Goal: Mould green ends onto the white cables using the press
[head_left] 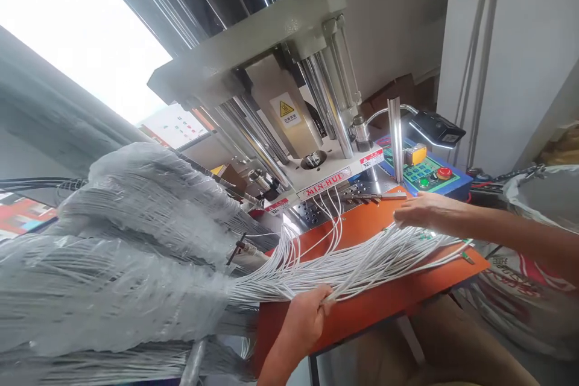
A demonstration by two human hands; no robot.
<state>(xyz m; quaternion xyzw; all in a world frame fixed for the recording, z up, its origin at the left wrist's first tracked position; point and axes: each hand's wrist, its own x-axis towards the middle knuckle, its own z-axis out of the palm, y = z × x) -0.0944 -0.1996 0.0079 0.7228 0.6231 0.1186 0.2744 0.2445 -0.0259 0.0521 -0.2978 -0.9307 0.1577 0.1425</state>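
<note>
Nearest of all, fat bundles of thin white wire (113, 277) sit at the left in clear, crinkly plastic wrap (136, 172), which seems to keep the long loops from falling apart. A black cable tie (237, 248) pinches one bundle near its end. The wires fan out of the wrap in a smooth, shiny bunch (339, 271) that lies across an orange tabletop (366, 223). The person's left hand (305, 319) is at the near edge, its grip clamped around that bunch, maybe to keep the wires tight and in line. The right hand (427, 211) lies flat just over the wires, fingers together, its grip apart and not closed on anything. A few wire ends with small green tips (467, 257) poke out to the right. Farther on, some wires curve up toward a steel plate dotted with holes (312, 212) at the foot of a press machine (271, 96). Its thick, shiny rods (325, 102) hold up a pale, heavy top block (253, 30). To the right stands a blue control panel (456, 188) with round red and green buttons, set close, perhaps so that a hand can reach it easily.
</note>
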